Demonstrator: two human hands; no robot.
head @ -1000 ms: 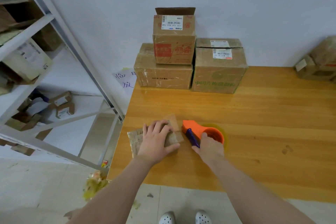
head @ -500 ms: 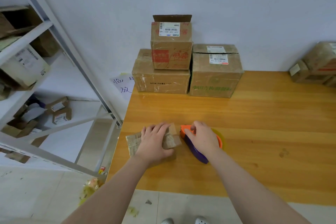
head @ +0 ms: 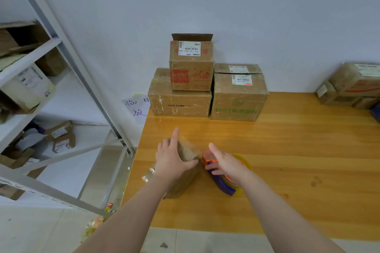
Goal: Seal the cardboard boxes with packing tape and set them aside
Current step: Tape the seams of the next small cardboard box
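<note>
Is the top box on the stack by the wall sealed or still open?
Partly open: the top box has its back flap standing upright. Whether the other flaps are taped down, cannot tell.

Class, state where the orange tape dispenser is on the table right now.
Head view: the tape dispenser lies front-left on the table, gripped by the right hand, just right of the small box under the left hand.
</note>
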